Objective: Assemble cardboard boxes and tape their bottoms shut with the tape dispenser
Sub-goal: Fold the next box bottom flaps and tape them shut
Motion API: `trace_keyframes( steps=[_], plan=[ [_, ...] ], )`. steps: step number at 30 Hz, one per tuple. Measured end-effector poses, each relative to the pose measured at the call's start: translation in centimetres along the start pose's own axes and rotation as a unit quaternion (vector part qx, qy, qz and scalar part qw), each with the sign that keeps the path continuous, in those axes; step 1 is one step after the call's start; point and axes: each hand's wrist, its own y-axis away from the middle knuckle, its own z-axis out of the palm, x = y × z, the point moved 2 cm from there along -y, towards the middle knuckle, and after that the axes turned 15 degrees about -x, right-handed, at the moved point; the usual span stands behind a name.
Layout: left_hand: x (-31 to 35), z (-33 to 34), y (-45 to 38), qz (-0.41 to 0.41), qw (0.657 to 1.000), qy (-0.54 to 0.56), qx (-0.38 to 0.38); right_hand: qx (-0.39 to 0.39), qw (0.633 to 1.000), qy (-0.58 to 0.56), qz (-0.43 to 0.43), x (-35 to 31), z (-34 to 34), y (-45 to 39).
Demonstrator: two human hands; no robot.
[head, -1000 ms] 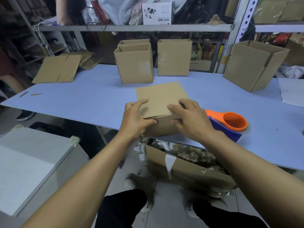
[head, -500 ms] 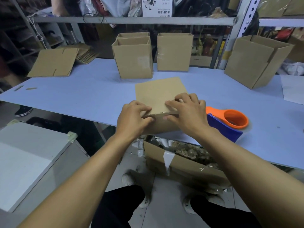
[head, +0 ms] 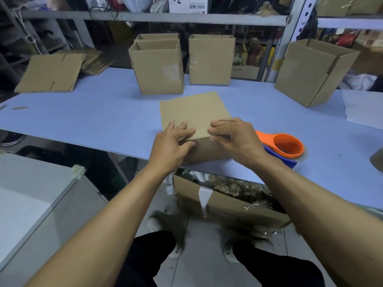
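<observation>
A small brown cardboard box (head: 194, 112) lies on its side at the near edge of the blue table (head: 99, 119). My left hand (head: 173, 146) and my right hand (head: 236, 137) both grip its near top edge, fingers on the upper face and thumbs on the front face. The orange and blue tape dispenser (head: 284, 147) lies on the table just right of my right hand, untouched.
Assembled open boxes stand at the back: two stacked close (head: 157, 67), one (head: 211, 59) beside them, a larger tilted one (head: 310, 71) at right. Flat box blanks (head: 49, 73) lie at back left. A carton of scraps (head: 228, 195) sits under the table; a white cabinet (head: 31, 204) at left.
My fingers have slid back toward the box's near edge and my thumbs have come down onto its front face. The view has tilted down slightly.
</observation>
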Motion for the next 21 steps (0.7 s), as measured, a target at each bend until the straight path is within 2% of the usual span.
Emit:
trace_keyframes(
  steps=[6,12,14,17,18,21],
  plan=[
    [0.5,0.6,1.0,-0.006,1.000,-0.021,-0.007,-0.023,0.994,0.084,-0.063,0.1,-0.2,0.1],
    [0.9,1.0,1.1,-0.012,0.999,-0.037,0.010,-0.029,0.992,0.107,-0.059,-0.3,-0.3,0.4],
    [0.8,1.0,1.2,-0.005,0.999,-0.030,0.014,-0.031,0.996,0.078,-0.013,0.2,-1.0,1.2],
    [0.6,1.5,1.5,0.010,0.999,-0.029,0.026,0.025,0.993,0.063,0.099,2.3,-2.8,3.5],
    [0.7,1.7,1.5,0.010,0.999,-0.037,0.029,0.021,0.986,0.092,0.140,3.2,-3.2,4.2],
    [1.1,2.1,1.4,-0.006,0.993,-0.110,0.029,-0.055,0.951,0.176,0.248,5.2,-3.3,5.3]
  ],
)
